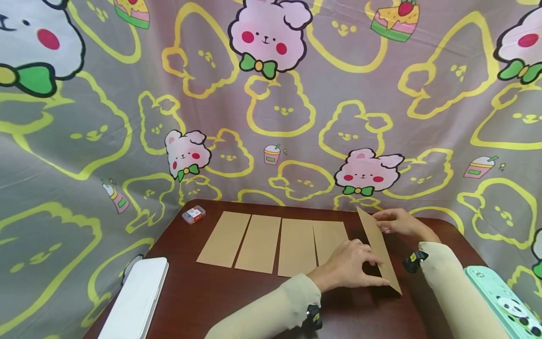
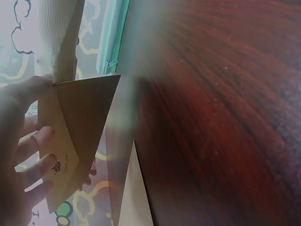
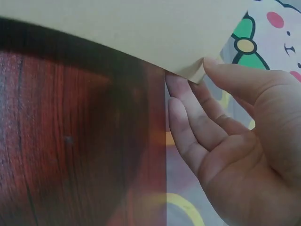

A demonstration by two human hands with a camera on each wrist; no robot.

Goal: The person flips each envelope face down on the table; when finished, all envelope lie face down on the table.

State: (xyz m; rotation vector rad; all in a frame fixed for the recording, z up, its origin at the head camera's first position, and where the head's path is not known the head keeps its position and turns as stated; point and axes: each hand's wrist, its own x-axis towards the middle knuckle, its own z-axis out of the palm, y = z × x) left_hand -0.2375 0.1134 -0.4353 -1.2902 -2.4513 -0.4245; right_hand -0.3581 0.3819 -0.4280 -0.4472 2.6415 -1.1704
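Note:
A brown kraft envelope [image 1: 377, 249] stands tilted on its edge at the right of the table, held between both hands. My left hand [image 1: 347, 266] grips its near end, thumb at the edge and fingers spread along one face. In the left wrist view, that face of the envelope [image 2: 63, 155] shows a pointed flap and small dark print. My right hand [image 1: 400, 222] pinches the far end; in the right wrist view the thumb bends a corner of the envelope [image 3: 141, 37]. Several flat kraft pieces [image 1: 258, 242] lie in a row left of the hands.
On the dark wooden table [image 1: 190, 292], a small clear box [image 1: 194, 214] sits at the back left. A white case [image 1: 135, 296] lies at the left edge, a mint panda case [image 1: 504, 301] at the right. Patterned cloth [image 1: 288, 108] hangs behind.

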